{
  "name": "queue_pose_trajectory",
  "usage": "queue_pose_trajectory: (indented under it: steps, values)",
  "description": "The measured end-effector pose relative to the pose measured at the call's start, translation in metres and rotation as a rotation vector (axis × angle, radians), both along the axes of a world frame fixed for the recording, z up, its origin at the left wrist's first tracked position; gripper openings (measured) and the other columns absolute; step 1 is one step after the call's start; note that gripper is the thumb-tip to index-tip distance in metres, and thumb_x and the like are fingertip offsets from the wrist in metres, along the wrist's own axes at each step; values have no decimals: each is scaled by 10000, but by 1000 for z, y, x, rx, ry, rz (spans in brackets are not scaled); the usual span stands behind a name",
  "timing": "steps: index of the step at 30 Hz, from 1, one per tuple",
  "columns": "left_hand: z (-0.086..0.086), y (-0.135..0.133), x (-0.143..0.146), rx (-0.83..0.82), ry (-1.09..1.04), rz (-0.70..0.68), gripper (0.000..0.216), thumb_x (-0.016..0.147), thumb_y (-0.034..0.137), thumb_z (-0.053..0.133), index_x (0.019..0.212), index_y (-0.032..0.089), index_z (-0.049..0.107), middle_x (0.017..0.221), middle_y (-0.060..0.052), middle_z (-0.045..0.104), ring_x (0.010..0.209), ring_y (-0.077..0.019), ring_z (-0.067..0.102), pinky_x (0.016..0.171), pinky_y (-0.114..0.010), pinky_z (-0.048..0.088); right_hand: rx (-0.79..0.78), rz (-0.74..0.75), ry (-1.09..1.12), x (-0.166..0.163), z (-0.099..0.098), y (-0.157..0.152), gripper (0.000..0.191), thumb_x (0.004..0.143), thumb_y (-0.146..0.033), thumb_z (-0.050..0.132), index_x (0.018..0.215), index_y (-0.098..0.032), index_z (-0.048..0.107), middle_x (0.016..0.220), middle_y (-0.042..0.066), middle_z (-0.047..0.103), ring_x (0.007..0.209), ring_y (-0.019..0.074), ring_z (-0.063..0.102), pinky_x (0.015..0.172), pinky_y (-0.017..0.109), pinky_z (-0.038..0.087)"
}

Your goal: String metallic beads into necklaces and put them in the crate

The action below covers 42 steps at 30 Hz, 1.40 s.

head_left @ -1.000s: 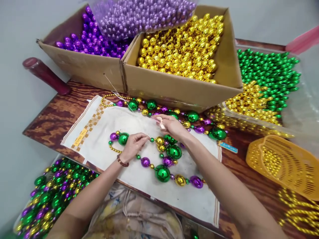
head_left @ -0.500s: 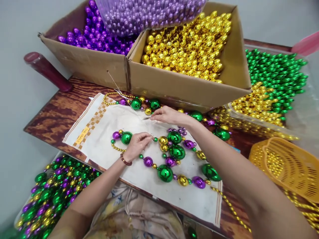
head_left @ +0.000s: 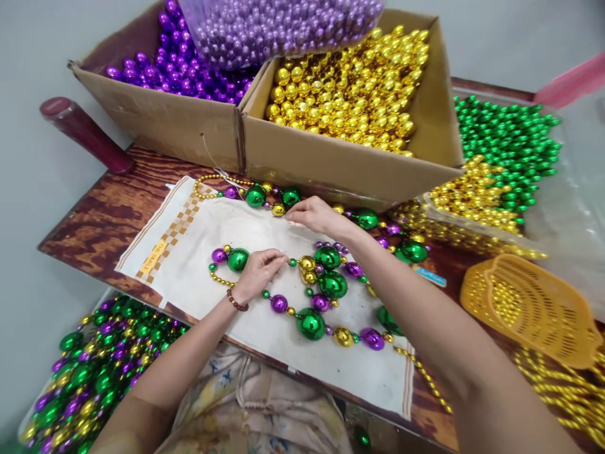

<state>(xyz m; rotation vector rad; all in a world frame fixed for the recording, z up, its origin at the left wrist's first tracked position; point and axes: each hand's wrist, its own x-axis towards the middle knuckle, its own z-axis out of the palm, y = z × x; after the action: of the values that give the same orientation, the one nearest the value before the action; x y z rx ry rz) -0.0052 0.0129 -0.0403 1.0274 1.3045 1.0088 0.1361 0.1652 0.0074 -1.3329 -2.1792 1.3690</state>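
A string of green, purple and gold beads [head_left: 326, 287] lies in loops on a white cloth [head_left: 198, 252] on the wooden table. My left hand [head_left: 258, 272] pinches the strand near a small green bead, fingers closed. Farther back, my right hand [head_left: 316, 215] is closed in a pinch at the cloth's far edge, beside a gold bead of a second strand [head_left: 271, 197]. What the right fingers hold is too small to make out. A thin thread [head_left: 212, 161] runs up from that strand toward the boxes.
Two cardboard boxes stand behind: purple beads [head_left: 174, 69] and gold beads [head_left: 350, 82]. A bag of purple beads [head_left: 278, 25] lies across them. Green beads [head_left: 510, 139] and gold beads [head_left: 477, 195] sit right, with an orange basket [head_left: 529, 309]. Finished necklaces [head_left: 94, 372] pile lower left. A dark red bottle [head_left: 85, 132] lies left.
My right hand moved from the middle of the cloth back to its far edge. Part of the bead string slid toward me and to the right. My left hand stayed in place.
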Motion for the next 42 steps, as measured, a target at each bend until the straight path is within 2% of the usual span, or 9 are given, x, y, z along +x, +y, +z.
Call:
queue_pose_trajectory:
  steps: [8,12,15,20,25,28,31,34,42]
  values:
    - [18,6,-2,-16,50,-27,201,742,333,675,754,135,709,526,12,527,476,-87,433,443,-191,321,17,-737,154,189,-3,-107,501,778,-582,610,1015,-150,699,591,-30,547,488,97,413,482,220,323]
    - [26,16,8,62,135,-79,205,753,352,685,746,149,707,546,-1,550,500,-104,474,472,-197,371,100,-881,-97,269,-26,-168,463,777,-546,624,994,-142,691,745,45,676,647,178,589,592,279,451]
    - [33,21,17,137,189,-113,205,772,358,673,759,157,712,559,-5,561,519,-110,495,491,-198,397,207,-839,-252,286,-45,-179,415,860,-486,570,1093,-162,682,964,98,724,867,235,653,765,338,494]
    - [41,26,25,154,283,-109,221,777,365,656,736,153,700,534,0,553,491,-97,483,468,-188,378,373,-626,-534,282,-58,-169,406,965,-389,432,1179,-138,669,1067,153,691,975,264,639,837,359,488]
    - [45,32,26,143,289,-174,253,777,370,622,722,135,697,525,-4,539,477,-93,471,454,-194,351,518,-551,-694,263,-44,-163,391,962,-348,428,1161,-136,689,1099,190,677,988,329,624,869,443,475]
    - [47,37,25,115,262,-183,280,773,392,623,703,129,686,534,-6,533,477,-91,465,447,-197,336,602,-539,-404,211,-19,-151,328,970,-347,426,1020,-182,704,1087,159,675,1003,299,619,897,419,473]
    - [50,39,23,115,300,-184,273,776,382,613,717,126,688,540,-5,535,484,-93,470,450,-198,339,557,-284,62,137,0,-130,248,958,-330,479,927,-197,686,1000,88,679,942,224,628,861,335,483]
    - [52,39,16,141,335,-230,270,801,373,592,717,130,674,547,-2,542,490,-95,485,472,-201,367,525,-176,53,78,-1,-104,242,926,-338,554,1071,-189,678,1150,86,639,791,165,612,723,287,448]
    - [49,45,-6,230,590,-312,242,856,298,550,712,145,670,618,-11,616,540,-101,525,535,-214,388,379,-159,54,62,-14,-81,196,908,-275,589,787,-186,715,684,-5,672,653,144,585,609,241,338]
